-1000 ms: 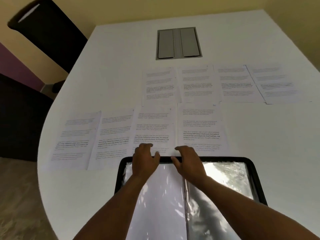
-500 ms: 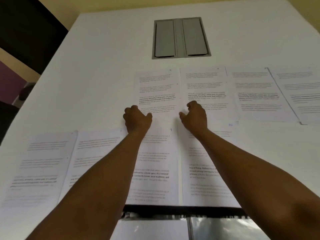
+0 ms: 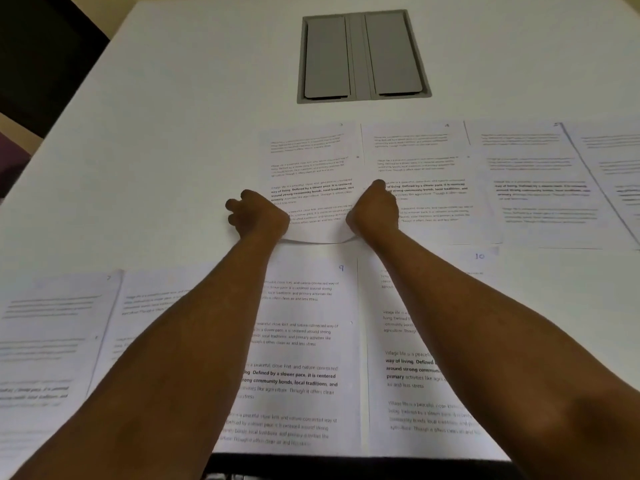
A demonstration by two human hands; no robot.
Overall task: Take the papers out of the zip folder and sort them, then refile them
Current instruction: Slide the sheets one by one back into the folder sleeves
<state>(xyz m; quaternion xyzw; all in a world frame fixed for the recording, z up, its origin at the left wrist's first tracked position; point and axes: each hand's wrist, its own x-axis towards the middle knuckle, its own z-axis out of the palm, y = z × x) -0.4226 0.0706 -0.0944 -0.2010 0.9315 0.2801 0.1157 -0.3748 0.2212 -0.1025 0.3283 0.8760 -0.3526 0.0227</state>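
**Both hands on the near edge of a far-row sheet**

Left hand [image 3: 258, 216] and right hand [image 3: 375, 211] reach across the white table [image 3: 173, 116], set a little apart. Each grips a near corner of one printed sheet [image 3: 311, 174], the leftmost in the far row. Fingers are curled on the paper; the near edge between the hands bows up off the table.

Far row: three more sheets run right of it, side by side.

Near row: sheets marked 9 [image 3: 304, 358] and 10 [image 3: 415, 341] lie under the forearms, with others to the left.

The zip folder [image 3: 221, 467] shows only as a dark edge at the bottom of the frame.

A grey recessed panel [image 3: 362, 57] sits in the table beyond the papers.
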